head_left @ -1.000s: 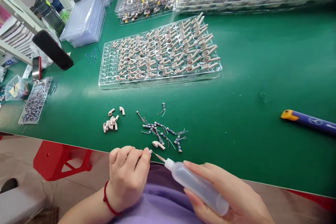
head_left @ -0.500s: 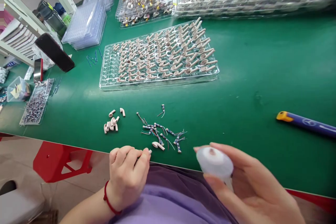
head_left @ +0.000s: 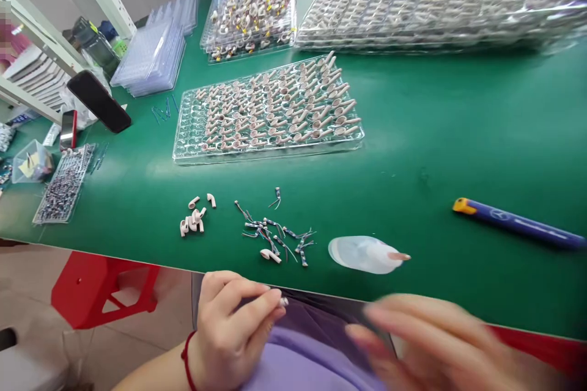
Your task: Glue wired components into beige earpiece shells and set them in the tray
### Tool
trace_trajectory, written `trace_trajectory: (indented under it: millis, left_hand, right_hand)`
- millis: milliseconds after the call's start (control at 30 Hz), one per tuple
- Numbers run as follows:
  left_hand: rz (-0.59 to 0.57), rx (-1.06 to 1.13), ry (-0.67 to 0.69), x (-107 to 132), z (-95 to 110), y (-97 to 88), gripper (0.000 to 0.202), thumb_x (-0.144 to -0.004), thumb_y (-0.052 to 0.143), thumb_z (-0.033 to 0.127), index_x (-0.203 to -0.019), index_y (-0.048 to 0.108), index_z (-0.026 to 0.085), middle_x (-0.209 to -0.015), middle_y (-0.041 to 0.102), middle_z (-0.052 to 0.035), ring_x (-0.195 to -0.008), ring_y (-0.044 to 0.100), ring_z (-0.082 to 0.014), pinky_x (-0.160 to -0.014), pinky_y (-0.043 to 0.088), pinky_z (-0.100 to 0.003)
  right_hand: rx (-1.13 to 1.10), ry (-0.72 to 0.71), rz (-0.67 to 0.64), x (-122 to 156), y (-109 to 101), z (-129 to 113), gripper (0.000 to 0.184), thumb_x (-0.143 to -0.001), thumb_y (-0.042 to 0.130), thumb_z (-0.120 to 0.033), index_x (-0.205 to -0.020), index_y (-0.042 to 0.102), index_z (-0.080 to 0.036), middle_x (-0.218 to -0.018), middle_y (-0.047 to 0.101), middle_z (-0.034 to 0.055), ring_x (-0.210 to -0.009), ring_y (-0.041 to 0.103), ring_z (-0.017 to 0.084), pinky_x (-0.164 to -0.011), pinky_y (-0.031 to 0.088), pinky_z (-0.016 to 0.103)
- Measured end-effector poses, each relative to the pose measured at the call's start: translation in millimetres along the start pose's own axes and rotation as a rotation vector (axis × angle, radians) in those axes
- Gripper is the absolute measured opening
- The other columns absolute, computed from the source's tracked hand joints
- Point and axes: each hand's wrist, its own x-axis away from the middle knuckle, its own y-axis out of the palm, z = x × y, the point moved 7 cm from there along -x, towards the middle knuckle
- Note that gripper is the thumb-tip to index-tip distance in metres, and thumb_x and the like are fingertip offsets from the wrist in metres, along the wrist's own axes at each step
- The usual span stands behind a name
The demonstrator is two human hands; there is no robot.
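Note:
My left hand [head_left: 236, 324] is closed in a pinch just off the table's near edge. A small white piece [head_left: 284, 302] pokes out between thumb and forefinger; the fingers hide the rest. My right hand [head_left: 440, 342], smeared by motion, has its fingers apart and nothing visible between them. Just beyond it, a translucent squeeze bottle [head_left: 364, 254] lies on its side, its tip to the right. In front of my left hand are an earbud shell [head_left: 270, 255] and several small wired circuit boards [head_left: 275, 235]. More shells [head_left: 195, 218] form a loose pile to the left.
A clear tray [head_left: 183, 156] of shells stands mid-table, with larger filled trays [head_left: 413, 43] behind. A blue and yellow cutter [head_left: 518, 223] lies at right. On the left are a propped phone [head_left: 98, 101], stacked empty trays [head_left: 151, 55] and a tray of small parts [head_left: 62, 189].
My right hand has let go of the squeeze bottle, which now lies on the table, and has drawn back toward me. My left hand has shifted slightly right, still pinching the small piece.

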Motion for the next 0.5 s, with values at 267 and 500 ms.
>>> trace_trajectory:
  millis: [267, 500]
  left_hand:
    - [-0.014, -0.111, 0.144, -5.7, 14.5, -3.7, 0.013, -0.089, 0.061, 0.014, -0.098, 0.071, 0.015, -0.086, 0.074, -0.0029, -0.081, 0.057, -0.0159, -0.073, 0.044, -0.03]
    - [-0.025, -0.114, 0.164, -6.4, 17.0, -3.6, 0.014, -0.09, 0.058, 0.014, -0.097, 0.07, 0.014, -0.085, 0.075, -0.004, -0.08, 0.059, -0.0157, -0.071, 0.044, -0.03]
  right_hand:
    - [-0.186, -0.007, -0.28, -16.8, 41.8, -22.9, 0.008, -0.093, 0.054, -0.016, -0.095, 0.062, -0.019, -0.081, 0.063, 0.0034, -0.071, 0.064, 0.011, -0.062, 0.055, 0.016]
    - [-0.239, 0.022, -0.285, -10.5, 42.4, -22.2, 0.012, -0.091, 0.052, -0.011, -0.093, 0.06, -0.021, -0.079, 0.063, 0.0032, -0.069, 0.063, 0.012, -0.06, 0.055, 0.019]
